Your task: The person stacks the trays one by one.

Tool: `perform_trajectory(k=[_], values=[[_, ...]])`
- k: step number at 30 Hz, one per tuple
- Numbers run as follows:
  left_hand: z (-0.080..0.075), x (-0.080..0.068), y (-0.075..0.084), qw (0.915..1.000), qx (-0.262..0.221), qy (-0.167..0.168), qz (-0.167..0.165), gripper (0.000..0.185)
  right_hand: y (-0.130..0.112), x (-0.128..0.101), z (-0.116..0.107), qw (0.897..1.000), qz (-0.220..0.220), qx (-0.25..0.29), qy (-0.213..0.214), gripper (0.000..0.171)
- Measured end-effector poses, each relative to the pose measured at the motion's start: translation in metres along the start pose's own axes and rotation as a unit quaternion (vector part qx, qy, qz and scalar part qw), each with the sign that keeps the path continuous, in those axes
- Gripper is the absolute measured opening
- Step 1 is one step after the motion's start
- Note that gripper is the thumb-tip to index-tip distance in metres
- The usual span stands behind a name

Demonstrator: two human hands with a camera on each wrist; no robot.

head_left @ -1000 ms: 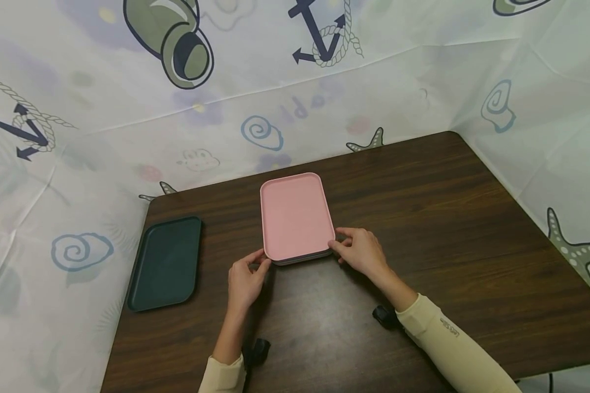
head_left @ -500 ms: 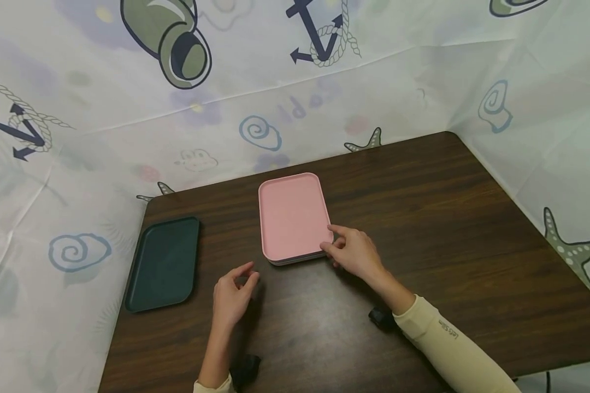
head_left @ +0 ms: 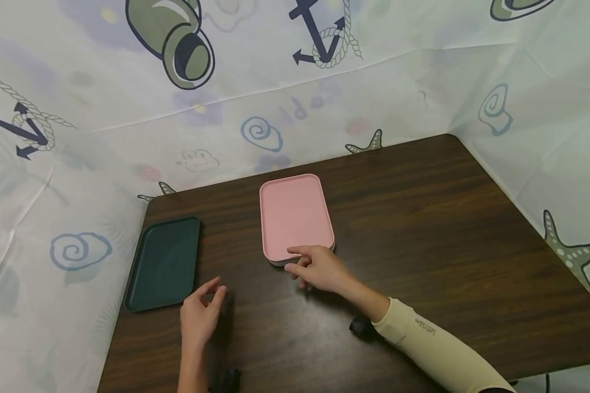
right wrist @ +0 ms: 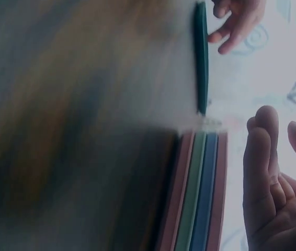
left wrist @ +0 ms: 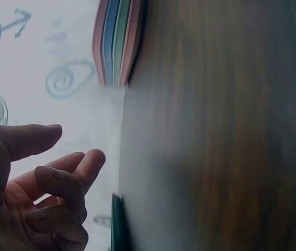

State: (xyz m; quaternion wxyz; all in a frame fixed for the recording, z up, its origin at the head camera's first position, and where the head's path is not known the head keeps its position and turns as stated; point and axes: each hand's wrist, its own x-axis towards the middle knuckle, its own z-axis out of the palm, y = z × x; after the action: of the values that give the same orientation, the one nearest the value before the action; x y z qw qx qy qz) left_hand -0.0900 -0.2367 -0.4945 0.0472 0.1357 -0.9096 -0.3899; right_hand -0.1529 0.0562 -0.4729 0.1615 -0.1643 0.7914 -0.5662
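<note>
A stack of several trays lies on the table, with a pink tray [head_left: 297,215] on top. From the side, the left wrist view shows pink, blue and green layers in the tray stack [left wrist: 115,47]. My right hand [head_left: 322,271] is over the stack's front edge, fingers loosely bent and holding nothing; whether it touches the trays I cannot tell. To the left lies a single dark green tray [head_left: 163,267]. Just off that tray's near right corner is my left hand [head_left: 199,316], its fingers relaxed and nothing in them.
Both trays rest on a dark wood-grain table [head_left: 423,234]. A printed white cloth [head_left: 324,103] hangs along the back and both sides. A black wrist camera [head_left: 363,329] sits under the right forearm.
My left hand has let go of the stack's left front corner and moved left and nearer, toward the green tray. My right hand has left the right corner and shifted left along the front edge.
</note>
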Motion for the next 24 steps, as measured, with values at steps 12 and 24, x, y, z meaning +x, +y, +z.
perform_trajectory(k=[12, 24], values=[[-0.042, 0.000, -0.041, 0.9921, 0.035, 0.073, -0.096, 0.040, -0.008, 0.010, 0.051, 0.992, 0.022, 0.037, -0.115, 0.048], [-0.092, 0.015, -0.091, 0.9793, 0.087, 0.080, -0.164, 0.052, -0.010, 0.029, 0.087, 0.975, 0.050, 0.112, -0.185, 0.052]])
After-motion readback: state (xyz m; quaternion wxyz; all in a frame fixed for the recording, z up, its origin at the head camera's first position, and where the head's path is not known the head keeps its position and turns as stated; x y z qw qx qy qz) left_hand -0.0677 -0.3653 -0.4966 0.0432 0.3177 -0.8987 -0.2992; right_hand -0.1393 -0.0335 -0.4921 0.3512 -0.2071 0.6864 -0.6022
